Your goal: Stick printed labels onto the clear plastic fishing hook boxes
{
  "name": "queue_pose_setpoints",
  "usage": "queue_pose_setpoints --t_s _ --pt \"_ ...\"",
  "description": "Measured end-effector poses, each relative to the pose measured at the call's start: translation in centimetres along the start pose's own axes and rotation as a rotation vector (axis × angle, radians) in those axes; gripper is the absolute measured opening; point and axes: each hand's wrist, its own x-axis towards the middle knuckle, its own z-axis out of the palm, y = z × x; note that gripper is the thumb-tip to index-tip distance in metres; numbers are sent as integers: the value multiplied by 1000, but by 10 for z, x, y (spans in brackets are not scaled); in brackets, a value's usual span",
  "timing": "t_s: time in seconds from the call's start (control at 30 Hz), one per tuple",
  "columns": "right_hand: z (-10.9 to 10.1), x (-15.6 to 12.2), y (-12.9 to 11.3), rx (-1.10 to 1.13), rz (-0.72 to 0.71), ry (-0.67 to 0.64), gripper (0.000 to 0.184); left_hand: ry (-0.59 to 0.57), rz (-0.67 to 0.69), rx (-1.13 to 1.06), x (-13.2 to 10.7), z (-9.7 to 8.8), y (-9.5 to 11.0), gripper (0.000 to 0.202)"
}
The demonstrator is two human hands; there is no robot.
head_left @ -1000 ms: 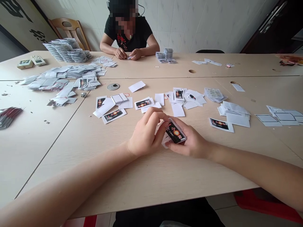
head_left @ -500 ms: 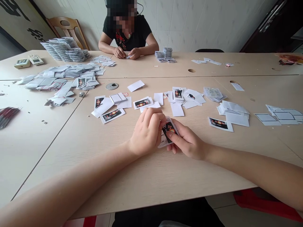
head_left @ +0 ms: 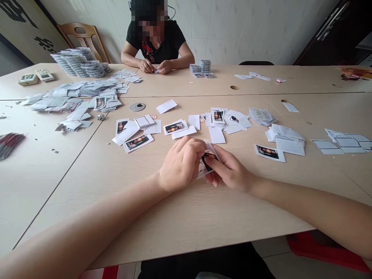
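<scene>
Two hands pinching, the left hand (head_left: 181, 164) and the right hand (head_left: 229, 170), fingers (head_left: 194, 149) pressed together on a printed card (head_left: 208, 159) tilted between them. Loose printed papers (head_left: 174, 127) on the bench (head_left: 122, 217) just ahead of the fingers.

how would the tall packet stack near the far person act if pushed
The tall packet stack would probably tip: it looks narrow for its height. The packets seem loosely piled, so they may slide apart. Each looks thin and light.
</scene>
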Motion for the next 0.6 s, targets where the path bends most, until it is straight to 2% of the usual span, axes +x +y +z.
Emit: queue_pose_setpoints --t_s 0.17,0.3,0.47,0.6 --pt "-1 0 -2 48 26 19 16 -46 -67 -91 -2 -2 -3 21" --pt "-1 0 -3 55 50 2 17 -17 -234 -186 -1 -1 0 19" --pt "-1 0 -4 56 71 8 23 -26 -480 -388 2 -1 1 30" --pt "-1 -1 -3 -7 81 44 27 -76 -578 -432 4 -4 -2 9"
